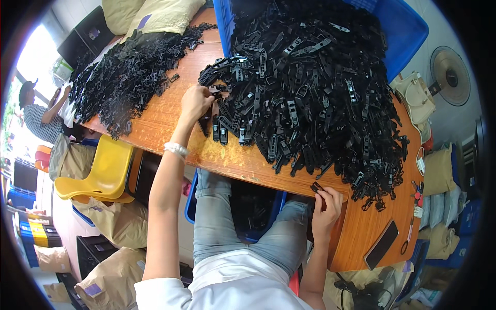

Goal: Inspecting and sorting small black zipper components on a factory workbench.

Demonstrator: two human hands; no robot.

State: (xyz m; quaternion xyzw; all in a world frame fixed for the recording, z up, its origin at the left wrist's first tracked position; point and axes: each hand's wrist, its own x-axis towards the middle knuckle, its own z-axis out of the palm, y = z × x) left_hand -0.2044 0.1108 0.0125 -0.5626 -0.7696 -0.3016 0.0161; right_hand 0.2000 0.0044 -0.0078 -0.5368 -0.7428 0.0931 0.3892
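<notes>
A big heap of black plastic parts (305, 93), long and slotted, spills across the wooden table in front of me. My left hand (196, 106) reaches to the heap's left edge, its fingertips pinched on a black plastic part that they partly cover. Several similar parts lie beside those fingers on the wood. Close to the table's front edge, my right hand (326, 209) holds a small black plastic part (316, 187) between thumb and fingers. Its exact shape is too small to make out.
A blue crate (408, 39) lies tipped behind the heap. To the left is a second pile of black parts (134, 72). A phone (381, 245) and scissors (407, 238) rest at right. A yellow chair (101, 173) and paper sacks stand left; another person (41, 113) sits beyond.
</notes>
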